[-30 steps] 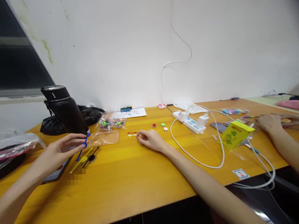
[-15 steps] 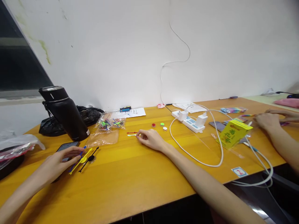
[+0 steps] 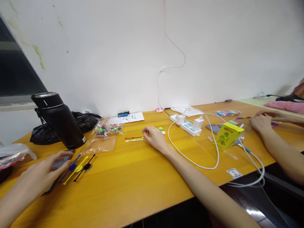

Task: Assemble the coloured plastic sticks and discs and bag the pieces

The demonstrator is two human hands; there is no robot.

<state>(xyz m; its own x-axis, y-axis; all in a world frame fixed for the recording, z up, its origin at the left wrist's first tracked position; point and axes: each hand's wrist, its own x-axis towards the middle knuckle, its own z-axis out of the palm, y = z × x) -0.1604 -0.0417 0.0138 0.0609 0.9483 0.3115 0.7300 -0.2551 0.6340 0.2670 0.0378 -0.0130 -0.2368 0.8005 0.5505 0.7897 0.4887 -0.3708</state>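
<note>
**Left hand (image 3: 39, 177) on phone (image 3: 59, 163), right hand (image 3: 155, 138) by discs**

Left hand palm down at near left of table (image 3: 133, 186), fingers loosely extended, open, gripping nothing. Fingertips resting on phone. Just beside fingertips, three sticks lying flat and slanted, side by side: blue stick (image 3: 70, 167), yellow stick (image 3: 76, 168), black stick (image 3: 85, 166). Behind them, bottle (image 3: 59, 122) upright, with black bag (image 3: 84, 120) behind it against wall.

Right hand farther out at mid-table, palm down, fingers loosely curled. Cannot tell whether anything pinched beneath. Green disc (image 3: 161, 128) just beyond knuckles; white disc (image 3: 163, 132) just beside hand, partly hidden. Left of fingertips, red stick (image 3: 133, 137) and green stick (image 3: 134, 140) lying parallel, near hand but apart from it. Farther left, clear bag (image 3: 105, 134) of coloured pieces. By wall, screwdriver (image 3: 123, 113) and paper (image 3: 130, 117).

To right, power strip (image 3: 187, 125) with two white plugs, cable (image 3: 204, 163) looping toward table edge, yellow carton (image 3: 225, 136) tilted. At far right, another person's hand (image 3: 260, 123), well apart from both.
</note>
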